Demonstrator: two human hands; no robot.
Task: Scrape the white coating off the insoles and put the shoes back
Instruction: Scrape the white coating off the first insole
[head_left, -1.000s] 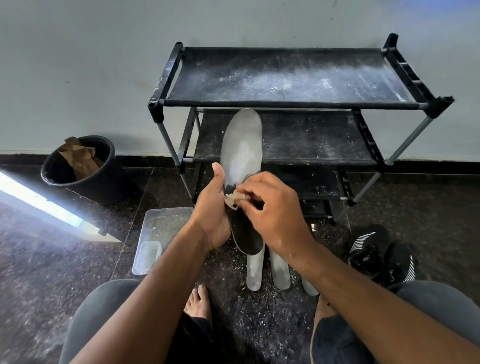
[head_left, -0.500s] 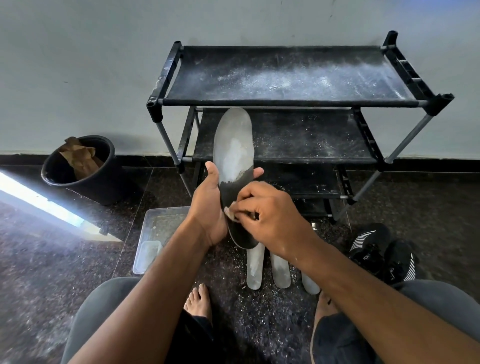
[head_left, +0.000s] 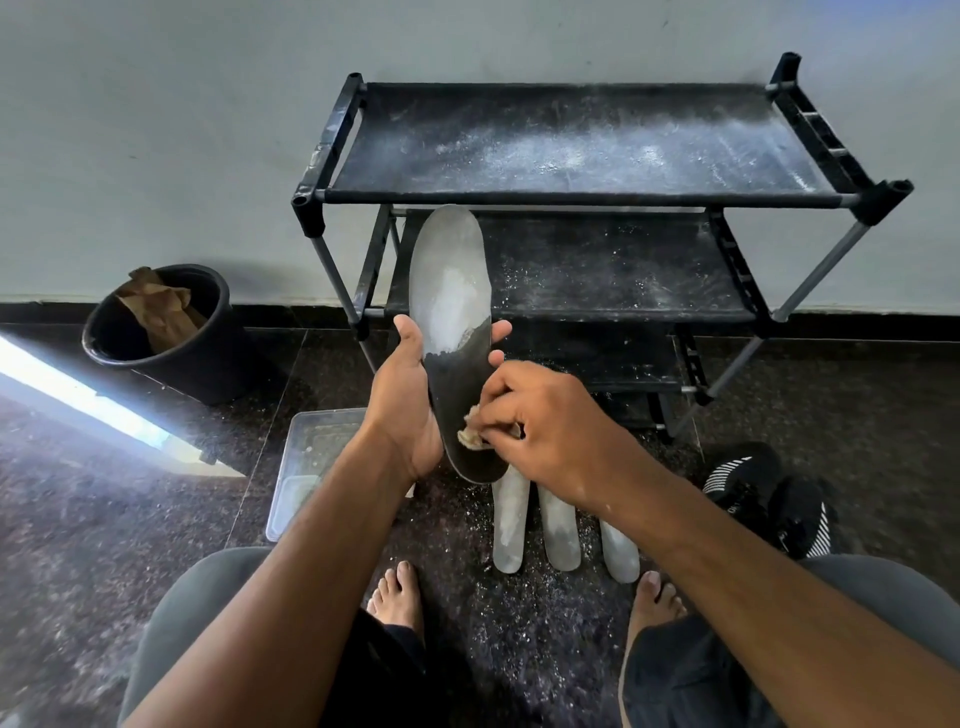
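Note:
My left hand (head_left: 402, 400) grips a long insole (head_left: 449, 306) upright in front of the rack. Its upper half is white-grey with coating and its lower half is bare black. My right hand (head_left: 540, 421) pinches a small tan scrap (head_left: 470, 434) against the black heel part of the insole. Three more coated insoles (head_left: 558, 522) lie side by side on the floor below my hands. A pair of black shoes (head_left: 769, 493) with white stripes sits on the floor at the right.
A black three-tier shoe rack (head_left: 582, 195), dusted white, stands against the wall. A black bucket (head_left: 171, 332) with brown paper is at the left. A clear plastic tray (head_left: 306, 467) lies under my left forearm. White flakes cover the dark floor around my bare feet.
My right hand with the scrap has slid down the insole from the edge of the coating toward the heel. The insole has shifted slightly left in my left hand.

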